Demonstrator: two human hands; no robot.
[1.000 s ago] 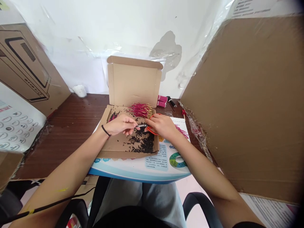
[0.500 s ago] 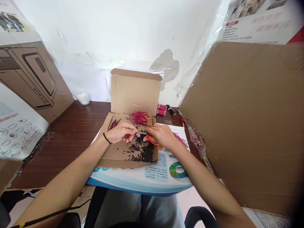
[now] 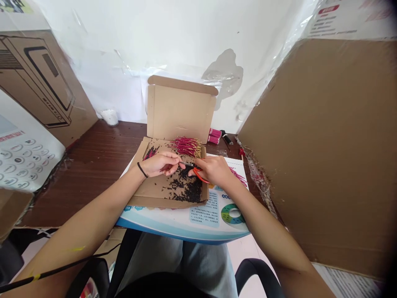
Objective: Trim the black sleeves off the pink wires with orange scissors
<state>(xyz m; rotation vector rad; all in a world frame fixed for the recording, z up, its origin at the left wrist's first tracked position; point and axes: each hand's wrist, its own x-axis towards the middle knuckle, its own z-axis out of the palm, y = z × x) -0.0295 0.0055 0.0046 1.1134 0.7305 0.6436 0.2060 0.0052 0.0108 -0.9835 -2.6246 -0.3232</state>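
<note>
My right hand (image 3: 214,169) is closed round red-handled scissors (image 3: 196,171), whose blades point left over an open cardboard box (image 3: 149,188). My left hand (image 3: 161,162), a black band on its wrist, pinches something small and thin at the blade tips; I cannot make it out. A heap of pink wires with gold tips (image 3: 187,146) lies at the box's back right. Black clippings (image 3: 187,187) litter the box floor under both hands. A few pink pieces (image 3: 150,153) lie at the back left.
The box rests on a printed white-and-blue board (image 3: 214,215) over a dark wooden table (image 3: 89,165). Pink wire bundles (image 3: 214,135) and a black tool (image 3: 226,138) lie behind. A big cardboard sheet (image 3: 325,145) stands right, printed cartons (image 3: 40,82) left, a white cup (image 3: 109,117) by the wall.
The view tilted and shifted a little. Both hands stay together over the box; the scissors remain at the left fingertips.
</note>
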